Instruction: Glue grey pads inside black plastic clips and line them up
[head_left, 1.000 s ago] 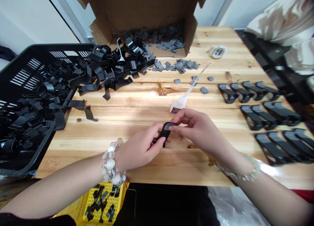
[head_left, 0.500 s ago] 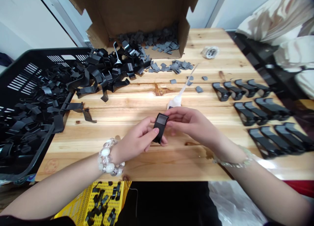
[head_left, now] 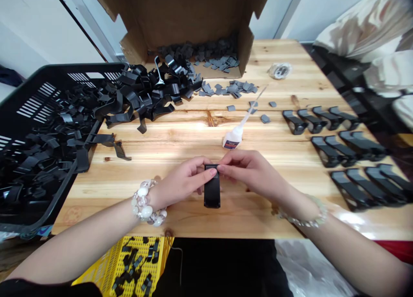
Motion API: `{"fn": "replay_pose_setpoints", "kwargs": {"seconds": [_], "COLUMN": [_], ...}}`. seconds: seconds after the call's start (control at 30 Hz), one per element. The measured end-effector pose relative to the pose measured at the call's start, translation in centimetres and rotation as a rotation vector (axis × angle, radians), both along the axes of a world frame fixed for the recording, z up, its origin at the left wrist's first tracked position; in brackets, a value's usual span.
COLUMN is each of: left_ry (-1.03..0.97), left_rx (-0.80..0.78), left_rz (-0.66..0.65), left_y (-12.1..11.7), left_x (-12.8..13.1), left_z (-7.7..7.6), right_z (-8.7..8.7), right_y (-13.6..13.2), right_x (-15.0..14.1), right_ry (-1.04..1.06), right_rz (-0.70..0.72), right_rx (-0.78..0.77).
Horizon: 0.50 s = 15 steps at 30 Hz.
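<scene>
Between my two hands is a black bent plastic clip (head_left: pixel 212 193), its long flat face turned toward me. My left hand (head_left: pixel 190 176) grips its upper left side, the thumb lying across the front. On the upper right edge, the thumb and forefinger of my right hand (head_left: pixel 247 170) pinch the same clip; my thumbs hide part of its top end. Just beyond my right fingers lies a small white glue bottle (head_left: pixel 232 139) with a long thin nozzle. Small grey pads (head_left: pixel 237 87) are scattered farther back on the wooden table (head_left: pixel 174 142).
A black crate (head_left: pixel 38 73) on the left overflows with black clips (head_left: pixel 142 97). A cardboard box (head_left: pixel 193 13) at the back holds grey pads. Finished-looking clips (head_left: pixel 351 146) stand in rows at right. A tape roll (head_left: pixel 279 71) lies behind; a yellow basket (head_left: pixel 142 262) is below the table edge.
The clip has turned more upright and its lower end has come nearer me. My left thumb has moved up to its top end, and my right fingers now pinch the upper edge.
</scene>
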State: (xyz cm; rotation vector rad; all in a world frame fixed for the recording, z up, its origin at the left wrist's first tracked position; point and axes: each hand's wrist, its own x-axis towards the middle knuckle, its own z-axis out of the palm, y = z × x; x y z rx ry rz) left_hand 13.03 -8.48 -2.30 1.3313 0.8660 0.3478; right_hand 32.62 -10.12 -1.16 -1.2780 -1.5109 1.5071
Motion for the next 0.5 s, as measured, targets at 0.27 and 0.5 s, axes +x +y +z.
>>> {"fn": "replay_pose_setpoints", "kwargs": {"seconds": [0.27, 0.5], "left_ry": [-0.083, -0.110], "left_rx": [-0.028, -0.010], "left_rz": [0.069, 0.103], "left_y": [0.4, 0.5], "left_x": [0.2, 0.0], "left_z": [0.0, 0.2], "right_z": [0.2, 0.1], "right_y": [0.0, -0.1], "right_x": [0.2, 0.9], "right_ry": [0.116, 0.203], "right_rz": [-0.003, -0.061], "right_rx": [-0.042, -0.045]}}
